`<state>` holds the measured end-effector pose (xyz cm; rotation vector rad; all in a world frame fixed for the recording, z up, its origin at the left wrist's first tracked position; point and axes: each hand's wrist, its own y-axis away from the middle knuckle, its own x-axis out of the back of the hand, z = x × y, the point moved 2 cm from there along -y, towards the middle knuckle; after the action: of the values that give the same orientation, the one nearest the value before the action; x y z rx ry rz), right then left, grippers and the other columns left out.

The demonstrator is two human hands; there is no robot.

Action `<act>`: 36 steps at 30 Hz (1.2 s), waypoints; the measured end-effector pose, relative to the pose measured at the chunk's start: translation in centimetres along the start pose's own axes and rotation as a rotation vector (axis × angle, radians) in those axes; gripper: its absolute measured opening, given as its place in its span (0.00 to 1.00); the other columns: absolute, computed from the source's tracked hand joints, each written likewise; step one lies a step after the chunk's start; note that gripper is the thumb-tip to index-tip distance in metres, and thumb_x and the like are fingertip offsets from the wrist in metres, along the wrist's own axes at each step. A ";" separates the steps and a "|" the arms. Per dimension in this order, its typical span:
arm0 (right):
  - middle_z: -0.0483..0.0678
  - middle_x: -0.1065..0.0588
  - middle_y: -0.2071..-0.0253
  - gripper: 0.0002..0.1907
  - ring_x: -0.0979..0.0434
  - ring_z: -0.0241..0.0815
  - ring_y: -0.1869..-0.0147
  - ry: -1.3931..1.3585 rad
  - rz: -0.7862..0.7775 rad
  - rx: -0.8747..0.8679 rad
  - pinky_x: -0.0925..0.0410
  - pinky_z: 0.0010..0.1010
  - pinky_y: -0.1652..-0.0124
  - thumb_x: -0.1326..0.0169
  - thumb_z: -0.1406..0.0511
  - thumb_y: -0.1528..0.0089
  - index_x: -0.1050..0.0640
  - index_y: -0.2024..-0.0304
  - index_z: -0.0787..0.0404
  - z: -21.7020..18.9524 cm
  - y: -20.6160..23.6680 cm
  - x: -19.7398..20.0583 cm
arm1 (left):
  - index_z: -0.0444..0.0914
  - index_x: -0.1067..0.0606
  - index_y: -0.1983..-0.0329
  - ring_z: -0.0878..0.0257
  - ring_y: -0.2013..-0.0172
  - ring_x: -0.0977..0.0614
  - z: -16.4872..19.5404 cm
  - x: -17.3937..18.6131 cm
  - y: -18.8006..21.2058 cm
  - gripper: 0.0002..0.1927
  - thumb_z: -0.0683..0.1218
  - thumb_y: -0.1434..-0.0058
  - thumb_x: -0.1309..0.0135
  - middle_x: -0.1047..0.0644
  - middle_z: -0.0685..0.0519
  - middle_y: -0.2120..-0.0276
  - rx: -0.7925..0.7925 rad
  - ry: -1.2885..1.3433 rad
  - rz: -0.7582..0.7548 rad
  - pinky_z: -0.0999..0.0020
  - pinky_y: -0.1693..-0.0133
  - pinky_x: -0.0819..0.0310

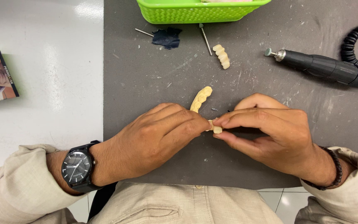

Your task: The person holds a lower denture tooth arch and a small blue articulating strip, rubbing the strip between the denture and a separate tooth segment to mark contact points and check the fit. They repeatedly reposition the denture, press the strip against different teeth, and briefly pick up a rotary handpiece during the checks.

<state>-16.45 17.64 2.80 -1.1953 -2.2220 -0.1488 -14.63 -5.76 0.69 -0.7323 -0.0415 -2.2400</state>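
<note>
Over the grey mat, both hands pinch a tooth piece

Bright, even light from overhead. Soft white glare patches on the glossy bench at upper left; none on the matte grey mat. Only faint, short shadows under both hands and beside the black rotary handpiece. Sharp focus across the middle, dust and scratches plainly readable. Slight softening toward the lower corners and sleeves.
</note>
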 end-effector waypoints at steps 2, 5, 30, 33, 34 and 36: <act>0.48 0.18 0.61 0.19 0.19 0.38 0.58 0.043 -0.025 -0.030 0.24 0.23 0.62 0.28 0.70 0.47 0.21 0.56 0.64 0.2 0.1 -0.2 | 0.35 0.29 0.40 0.58 0.48 0.19 0.0 -0.1 0.0 0.15 0.41 0.29 0.48 0.22 0.51 0.49 -0.003 0.001 0.009 0.61 0.46 0.25; 0.46 0.18 0.60 0.22 0.19 0.36 0.56 0.036 -0.026 -0.031 0.23 0.23 0.61 0.28 0.70 0.46 0.22 0.51 0.64 0.3 0.2 -0.5 | 0.35 0.28 0.40 0.57 0.49 0.19 0.0 -0.1 0.0 0.15 0.41 0.30 0.47 0.22 0.51 0.50 -0.002 -0.004 0.002 0.61 0.46 0.25; 0.47 0.19 0.63 0.14 0.22 0.43 0.61 0.217 -0.003 0.219 0.31 0.31 0.64 0.28 0.72 0.49 0.18 0.63 0.64 0.0 0.3 -0.6 | 0.35 0.28 0.41 0.59 0.50 0.19 -0.1 -0.3 -0.2 0.14 0.41 0.28 0.48 0.21 0.51 0.49 0.006 -0.005 -0.019 0.62 0.47 0.25; 0.44 0.19 0.63 0.15 0.21 0.41 0.60 0.210 0.021 0.184 0.31 0.29 0.63 0.27 0.72 0.47 0.19 0.60 0.62 0.2 0.4 -0.7 | 0.35 0.29 0.39 0.59 0.50 0.19 -0.2 -0.3 -0.3 0.16 0.41 0.28 0.48 0.21 0.51 0.49 0.008 -0.002 -0.026 0.62 0.47 0.25; 0.44 0.19 0.63 0.15 0.21 0.41 0.60 0.214 0.024 0.181 0.31 0.29 0.63 0.27 0.72 0.46 0.19 0.60 0.61 0.2 0.4 -0.7 | 0.35 0.29 0.38 0.59 0.50 0.19 -0.2 -0.3 -0.3 0.17 0.41 0.29 0.48 0.21 0.51 0.49 0.009 -0.004 -0.030 0.62 0.47 0.25; 0.44 0.19 0.64 0.16 0.22 0.40 0.61 0.214 0.025 0.183 0.31 0.29 0.63 0.27 0.72 0.47 0.20 0.60 0.61 0.3 0.4 -0.8 | 0.35 0.29 0.38 0.59 0.50 0.19 -0.2 -0.3 -0.3 0.17 0.41 0.29 0.48 0.21 0.51 0.48 0.009 -0.007 -0.035 0.62 0.48 0.25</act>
<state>-15.95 17.42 2.08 -1.0557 -1.9884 -0.0588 -14.78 -5.41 0.43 -0.7395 -0.0679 -2.2692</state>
